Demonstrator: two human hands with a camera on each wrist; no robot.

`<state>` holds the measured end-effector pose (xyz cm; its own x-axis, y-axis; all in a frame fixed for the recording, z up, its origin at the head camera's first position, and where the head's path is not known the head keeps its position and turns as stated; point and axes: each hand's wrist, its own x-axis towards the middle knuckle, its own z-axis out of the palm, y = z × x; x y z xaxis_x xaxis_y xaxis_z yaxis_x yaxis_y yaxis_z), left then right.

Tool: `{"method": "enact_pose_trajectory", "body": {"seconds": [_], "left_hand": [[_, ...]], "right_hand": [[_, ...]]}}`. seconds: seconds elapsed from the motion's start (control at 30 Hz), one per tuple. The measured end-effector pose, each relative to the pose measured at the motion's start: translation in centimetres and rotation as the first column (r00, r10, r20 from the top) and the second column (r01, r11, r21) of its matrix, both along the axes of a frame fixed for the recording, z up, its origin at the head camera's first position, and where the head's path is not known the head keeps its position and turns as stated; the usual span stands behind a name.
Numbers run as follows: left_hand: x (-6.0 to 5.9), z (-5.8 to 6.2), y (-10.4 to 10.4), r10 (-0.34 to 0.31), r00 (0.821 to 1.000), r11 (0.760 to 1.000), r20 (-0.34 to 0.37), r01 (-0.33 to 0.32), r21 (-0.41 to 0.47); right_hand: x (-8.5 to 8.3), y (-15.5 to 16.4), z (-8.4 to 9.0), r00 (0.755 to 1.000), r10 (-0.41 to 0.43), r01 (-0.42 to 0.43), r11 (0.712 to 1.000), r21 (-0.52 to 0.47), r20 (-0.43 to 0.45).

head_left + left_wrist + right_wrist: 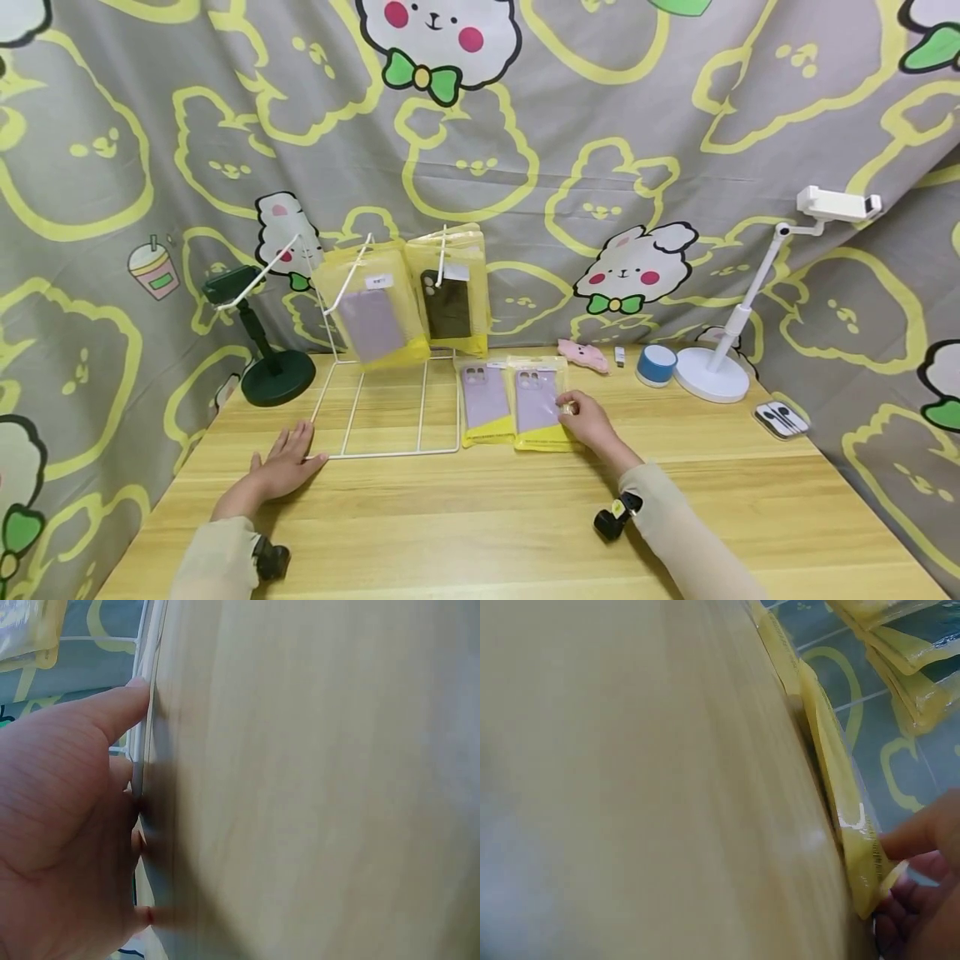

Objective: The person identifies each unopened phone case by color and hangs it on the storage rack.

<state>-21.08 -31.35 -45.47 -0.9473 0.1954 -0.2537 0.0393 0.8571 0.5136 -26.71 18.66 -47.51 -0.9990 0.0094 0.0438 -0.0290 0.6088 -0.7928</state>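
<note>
Your right hand [588, 421] pinches the right edge of the right-hand phone-case packet [537, 402], mid-desk | packet's long axis runs toward the desk's back edge | your left hand [285, 462] lies flat, fingers spread, on the wire rack's [390, 408] front-left corner, well apart.

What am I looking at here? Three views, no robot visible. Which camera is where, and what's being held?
No robot: a person works bare-handed. The wide picture comes from a head camera; the other two from cameras strapped to each wrist. The left hand lies flat on the wooden table, fingers touching the white wire display rack. The right hand pinches the edge of a yellow-packaged purple phone case, lying beside a similar one. More cases hang on the rack's hooks. Two phone stands, a small blue speaker and earphones sit around.
</note>
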Motion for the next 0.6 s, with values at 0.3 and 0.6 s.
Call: {"method": "enact_pose_trajectory", "body": {"seconds": [0.3,0.6], "left_hand": [[0.0,0.5,0.3,0.004,0.997,0.996,-0.082,-0.011,-0.084],[-0.2,0.6,0.2,-0.019,0.991,0.989,-0.136,-0.001,-0.145]], "right_hand": [[2.4,1.4,2.8,0.982,0.046,-0.097,0.953,-0.285,-0.183],[4.3,3.8,7.7,0.836,0.009,-0.35,0.78,-0.52,-0.549]]}}
